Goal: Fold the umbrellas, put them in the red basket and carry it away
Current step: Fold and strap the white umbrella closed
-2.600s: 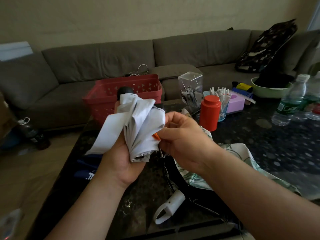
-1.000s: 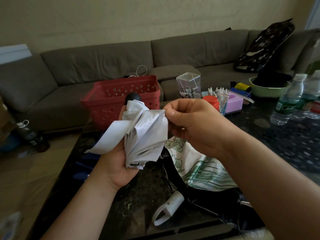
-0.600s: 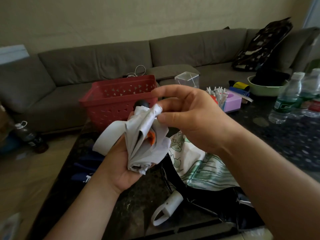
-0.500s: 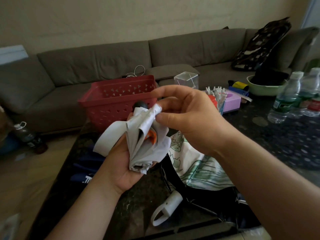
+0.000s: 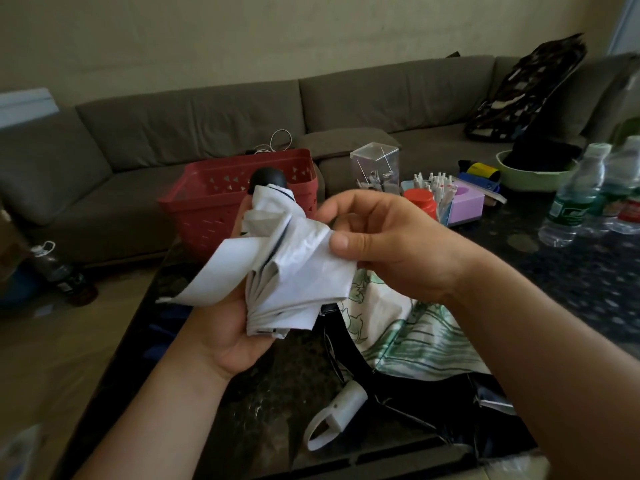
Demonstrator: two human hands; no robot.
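**Head view: white canopy drawn across, orange no longer showing**

Head view showed our left hand [image 5: 230, 332] curled round the white umbrella [image 5: 284, 271], upright above the table [image 5: 571, 271]. Our right hand [image 5: 391, 247] now pinched a fabric panel flat across the bundle, covering the orange seen half a second before, so wrapping looked nearly done. The red basket [image 5: 207, 202] stood just behind, open-topped, near the table's far edge.

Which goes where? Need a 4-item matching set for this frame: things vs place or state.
Things:
1. white umbrella
2. red basket
3. green-patterned umbrella
4. water bottles

Places or states:
A. far right of the table
B. lying unfolded on the table
C. held in both hands
D. at the table's far edge, by the sofa

Pairs: 1-C, 2-D, 3-B, 4-A
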